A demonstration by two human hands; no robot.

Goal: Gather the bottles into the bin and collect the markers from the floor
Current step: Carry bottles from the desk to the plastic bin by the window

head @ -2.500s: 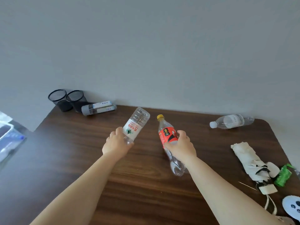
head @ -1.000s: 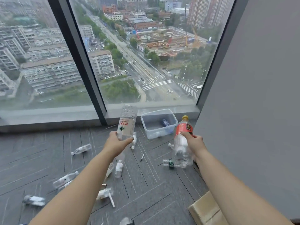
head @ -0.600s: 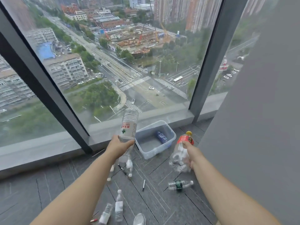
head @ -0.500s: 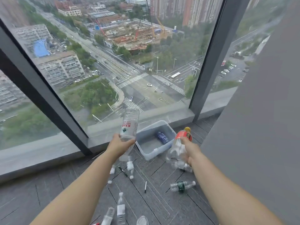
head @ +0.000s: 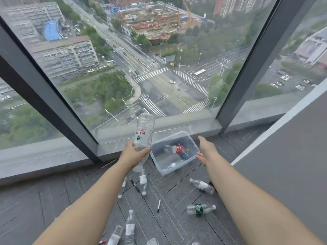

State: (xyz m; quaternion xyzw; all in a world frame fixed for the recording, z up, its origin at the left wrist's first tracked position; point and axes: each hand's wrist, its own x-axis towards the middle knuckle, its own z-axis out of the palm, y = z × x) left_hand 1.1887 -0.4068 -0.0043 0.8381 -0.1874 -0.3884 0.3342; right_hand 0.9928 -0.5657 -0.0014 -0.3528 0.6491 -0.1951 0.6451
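Note:
My left hand (head: 133, 154) grips a clear water bottle (head: 144, 132) with a white and red label, held upside down just left of the bin. The clear plastic bin (head: 160, 165) stands on the floor by the window sill. Inside it lie a red-labelled bottle (head: 177, 149) with a yellow cap and a blue-labelled bottle. My right hand (head: 205, 150) hangs open and empty at the bin's right edge. Several bottles lie on the floor, such as a green-labelled one (head: 200, 209) and a white-labelled one (head: 202, 185). Two black markers (head: 158, 205) (head: 135, 185) lie between them.
A floor-to-ceiling window with dark frames runs behind the bin. A grey wall panel (head: 286, 170) stands close on the right. More bottles (head: 130, 227) and a red-tipped marker (head: 102, 242) lie near the bottom edge on the grey plank floor.
I turned from the table to the window and moved close to the bin. My right hand let go of the red-labelled bottle, which now lies in the bin. The left hand still holds its bottle.

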